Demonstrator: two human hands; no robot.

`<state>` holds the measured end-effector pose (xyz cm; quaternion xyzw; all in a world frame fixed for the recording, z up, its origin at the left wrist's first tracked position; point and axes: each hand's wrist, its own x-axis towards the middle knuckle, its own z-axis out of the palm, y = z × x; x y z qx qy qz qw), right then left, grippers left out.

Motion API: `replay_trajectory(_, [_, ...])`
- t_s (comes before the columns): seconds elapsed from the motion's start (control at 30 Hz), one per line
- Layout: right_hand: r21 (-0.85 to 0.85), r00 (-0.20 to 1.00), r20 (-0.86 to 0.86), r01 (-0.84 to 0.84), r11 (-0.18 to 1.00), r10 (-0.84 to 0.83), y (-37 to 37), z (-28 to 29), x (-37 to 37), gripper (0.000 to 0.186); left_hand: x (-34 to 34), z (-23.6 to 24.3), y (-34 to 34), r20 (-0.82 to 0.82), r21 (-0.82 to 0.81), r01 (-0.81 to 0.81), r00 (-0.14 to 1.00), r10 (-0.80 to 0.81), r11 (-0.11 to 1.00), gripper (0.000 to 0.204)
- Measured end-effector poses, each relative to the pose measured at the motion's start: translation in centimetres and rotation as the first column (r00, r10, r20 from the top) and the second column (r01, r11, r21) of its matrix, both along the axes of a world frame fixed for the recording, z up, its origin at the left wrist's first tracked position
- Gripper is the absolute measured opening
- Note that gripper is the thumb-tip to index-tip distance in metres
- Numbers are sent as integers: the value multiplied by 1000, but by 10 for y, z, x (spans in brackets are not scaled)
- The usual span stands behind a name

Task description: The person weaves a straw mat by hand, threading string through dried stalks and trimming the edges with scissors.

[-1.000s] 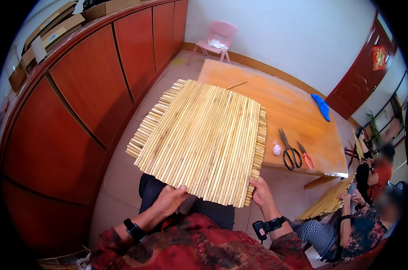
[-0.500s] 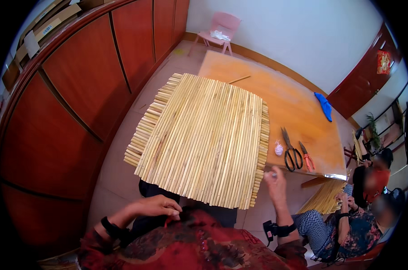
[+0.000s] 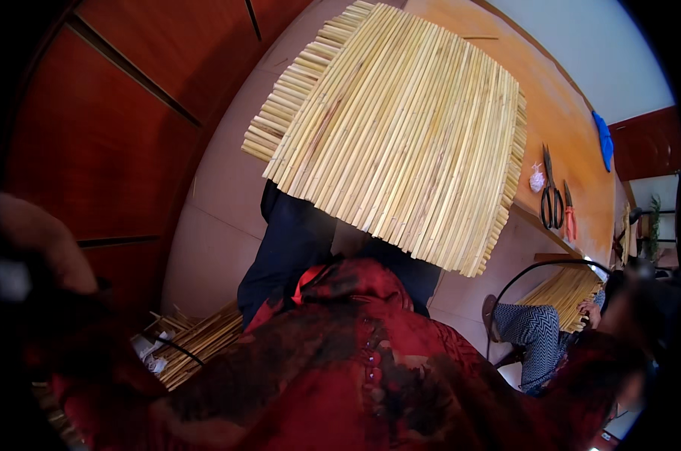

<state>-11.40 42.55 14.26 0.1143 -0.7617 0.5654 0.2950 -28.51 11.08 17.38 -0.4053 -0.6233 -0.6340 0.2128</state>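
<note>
A mat of straw-coloured reed stalks (image 3: 401, 128), laid in two crossing layers, sits ahead of me, partly over the wooden table (image 3: 581, 203) and reaching above my knees. My left hand (image 3: 43, 240) is raised close at the far left, blurred and dark, apart from the mat; its grip cannot be made out. My right arm (image 3: 581, 387) is lifted at the far right in its dark red sleeve. Its hand is lost in shadow and blur near the rim. Neither hand touches the mat.
On the table lie black-handled scissors (image 3: 551, 199), red-handled pliers (image 3: 569, 214), a ball of white string (image 3: 536, 179) and a blue cloth (image 3: 603, 141). Red cabinets (image 3: 107, 128) stand at left. Loose stalks (image 3: 205, 342) lie at lower left. A co-worker's patterned leg (image 3: 532, 327) is at right.
Both my hands have risen from beside the mat to the far left and right edges. My view has tilted down, so the mat and table appear higher and further right.
</note>
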Motion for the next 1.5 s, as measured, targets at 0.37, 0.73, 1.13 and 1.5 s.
replay_trajectory(0.37, [4, 724, 678, -181, 984, 130, -54, -110, 74, 38, 155, -184, -18, 637, -332, 122, 760, 127, 935, 38])
replay_trajectory(0.73, [-1, 586, 801, -203, 979, 123, -70, -167, 104, 37, 233, -228, -21, 789, -379, 171, 573, 221, 910, 38])
replay_trajectory(1.13, [28, 577, 813, -170, 985, 77, -69, -181, 104, 35, 227, -236, -25, 814, -381, 183, 532, 234, 906, 38])
replay_trajectory(1.5, [55, 592, 805, -122, 991, 28, -52, -180, 99, 34, 202, -248, -15, 791, -391, 169, 563, 237, 905, 38])
